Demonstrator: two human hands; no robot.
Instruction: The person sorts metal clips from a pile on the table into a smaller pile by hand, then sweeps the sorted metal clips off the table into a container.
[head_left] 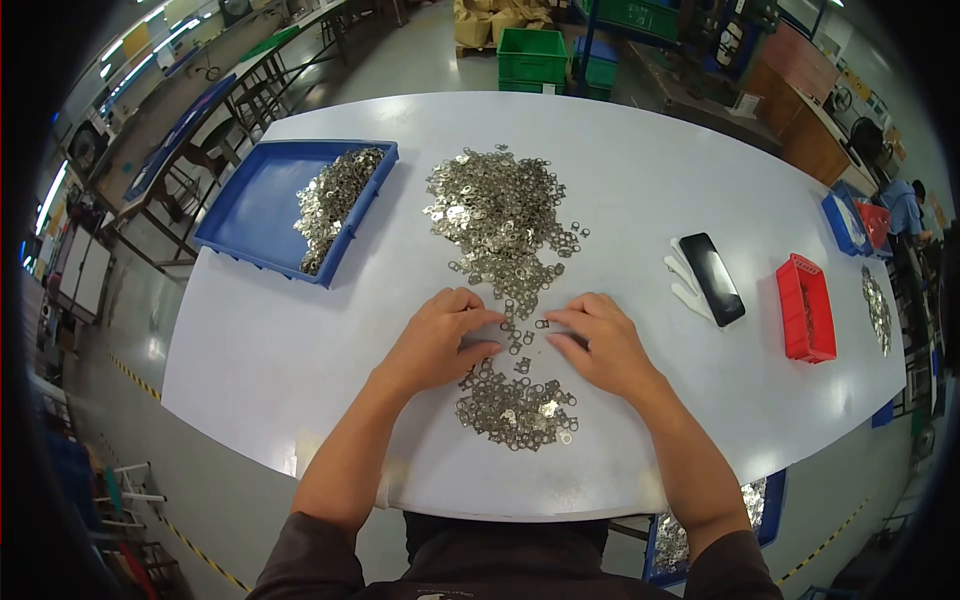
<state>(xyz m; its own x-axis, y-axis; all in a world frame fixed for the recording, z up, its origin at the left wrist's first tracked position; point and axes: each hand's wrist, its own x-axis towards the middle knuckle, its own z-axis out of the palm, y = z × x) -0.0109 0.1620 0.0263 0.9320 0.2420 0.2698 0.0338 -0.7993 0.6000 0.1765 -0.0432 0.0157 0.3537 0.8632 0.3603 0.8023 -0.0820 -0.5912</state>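
Small flat metal rings lie on the white table in a large pile point(495, 210) and a smaller pile point(515, 408) nearer my body. Between the two piles, a few loose rings point(514, 335) are spread in a thin line. My left hand point(440, 338) rests at the left of these loose pieces, its thumb and fingers apart, fingertips close to them. On the right, my right hand point(600, 342) has its thumb and fingers apart too, with one loose ring point(542, 324) by its fingertips. Neither hand visibly holds a piece.
A blue tray point(265, 195) with metal pieces is at the left. A phone point(712, 280) lies on a white glove point(684, 285) at the right, near a red bin point(806, 310). Another blue tray point(772, 505) sits below the table edge. A person point(903, 208) is far right.
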